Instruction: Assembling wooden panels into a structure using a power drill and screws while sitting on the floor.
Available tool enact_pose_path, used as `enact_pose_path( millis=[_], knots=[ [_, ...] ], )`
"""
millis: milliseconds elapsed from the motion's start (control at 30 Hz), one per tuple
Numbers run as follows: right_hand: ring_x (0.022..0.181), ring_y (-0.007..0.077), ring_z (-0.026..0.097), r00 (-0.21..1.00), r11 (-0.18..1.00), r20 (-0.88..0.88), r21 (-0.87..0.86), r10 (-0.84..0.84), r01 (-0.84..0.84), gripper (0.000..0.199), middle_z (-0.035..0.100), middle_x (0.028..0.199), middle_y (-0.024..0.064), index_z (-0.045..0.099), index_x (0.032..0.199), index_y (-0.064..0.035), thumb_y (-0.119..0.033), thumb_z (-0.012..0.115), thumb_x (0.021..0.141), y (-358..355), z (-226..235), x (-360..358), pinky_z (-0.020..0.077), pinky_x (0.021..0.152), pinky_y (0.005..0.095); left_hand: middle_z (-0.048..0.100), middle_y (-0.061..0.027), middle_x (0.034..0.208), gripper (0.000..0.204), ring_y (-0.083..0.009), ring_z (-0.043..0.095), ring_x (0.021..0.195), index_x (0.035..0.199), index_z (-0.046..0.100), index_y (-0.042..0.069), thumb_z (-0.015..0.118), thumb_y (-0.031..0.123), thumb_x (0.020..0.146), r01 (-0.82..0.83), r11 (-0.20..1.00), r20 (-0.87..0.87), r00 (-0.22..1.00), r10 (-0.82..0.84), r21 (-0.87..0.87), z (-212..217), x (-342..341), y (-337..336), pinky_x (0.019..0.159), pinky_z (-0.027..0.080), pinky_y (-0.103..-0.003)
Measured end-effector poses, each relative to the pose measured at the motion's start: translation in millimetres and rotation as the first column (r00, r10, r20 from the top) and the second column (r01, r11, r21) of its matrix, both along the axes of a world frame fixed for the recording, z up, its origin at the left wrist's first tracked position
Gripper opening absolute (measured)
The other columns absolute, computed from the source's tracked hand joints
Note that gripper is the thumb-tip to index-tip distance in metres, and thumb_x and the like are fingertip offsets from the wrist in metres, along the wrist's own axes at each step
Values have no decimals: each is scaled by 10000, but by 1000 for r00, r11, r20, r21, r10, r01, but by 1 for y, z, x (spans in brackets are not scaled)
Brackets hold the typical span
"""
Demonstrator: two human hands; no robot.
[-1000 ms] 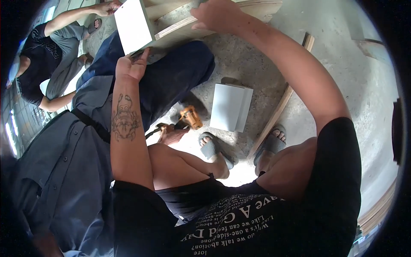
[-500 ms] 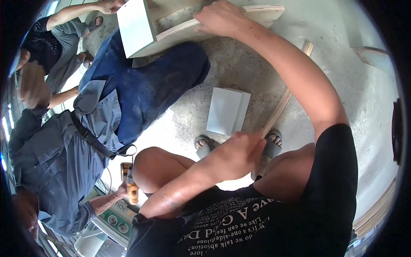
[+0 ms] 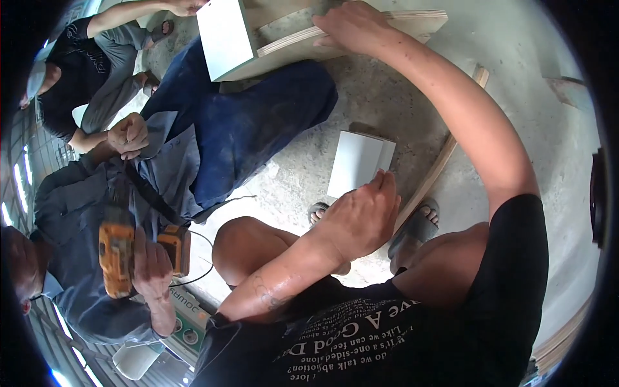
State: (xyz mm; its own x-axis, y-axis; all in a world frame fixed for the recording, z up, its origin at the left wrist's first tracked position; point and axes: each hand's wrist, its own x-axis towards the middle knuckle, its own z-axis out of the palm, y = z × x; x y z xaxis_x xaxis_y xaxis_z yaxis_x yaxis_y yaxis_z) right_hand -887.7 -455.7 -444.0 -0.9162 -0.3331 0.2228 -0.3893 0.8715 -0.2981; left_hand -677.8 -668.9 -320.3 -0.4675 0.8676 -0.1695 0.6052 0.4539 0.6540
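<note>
**Right hand on the plywood edge, left hand by the white block**

We look down at a concrete floor [image 3: 516, 97] from the head view. Our right hand [image 3: 351, 29] reaches far forward and lies on the edge of a plywood panel [image 3: 361, 29] at the top of the view, fingers curled over the rim and closed on it. The panel lies flat on the floor, its layered edge facing us, one end running under a white board [image 3: 222, 35] that stands tilted beside it.

Our left hand [image 3: 361, 216] hangs low over the floor near our knee [image 3: 248, 242], loosely curled, knuckles up. Its fingertips [image 3: 387, 180] come up against the near edge of a small white block [image 3: 354, 164] that sits on the floor; whether they touch it or only overlap it we cannot tell. We cannot tell if anything is held inside the curl.

A thin wood strip [image 3: 445, 161] lies slantwise on the floor just right of the block, running from near our sandalled foot [image 3: 419, 222] toward the far right.

On the left a co-worker in a grey shirt and blue trousers [image 3: 258, 122] crouches close, one hand on an orange power drill [image 3: 116, 255] held near the lap. A second person in a dark shirt [image 3: 77, 71] sits at the far left, an arm stretched to the top of the white board.
</note>
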Motion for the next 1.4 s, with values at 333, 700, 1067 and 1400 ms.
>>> enact_pose_path(
  millis=[333,700,1067,1400],
  knots=[
    [890,390,723,999,1000,46,26,-18,16,254,733,868,188,738,891,-63,-304,734,812,-5,-7,-6,565,777,518,633,-443,1136,410,-498,706,999,1252,498,-214,544,116,1012,-53,995,119,991,63,-88,2,1,-2,842,627,-476],
    [892,381,732,995,999,-104,42,-12,16,274,743,856,187,758,891,-58,-319,749,811,-6,11,6,579,782,508,627,-445,1145,432,-504,700,994,1286,496,-205,506,141,1028,10,951,313,945,92,-309,9,-7,1,878,608,-482],
    [764,381,729,999,994,38,101,-39,34,312,724,774,177,743,838,-78,-388,745,806,-11,6,-8,569,702,522,626,-380,1177,378,-477,701,974,1188,538,-174,474,151,1006,79,920,372,925,76,-384,-5,-8,12,880,585,-491],
    [706,403,708,987,1000,-160,28,14,-10,315,691,735,186,677,767,-82,-391,736,784,-3,-8,-11,551,649,546,612,-415,1193,406,-479,714,938,1216,531,-186,461,170,1034,118,903,394,917,60,-412,-5,-8,16,860,596,-490]
  ],
)
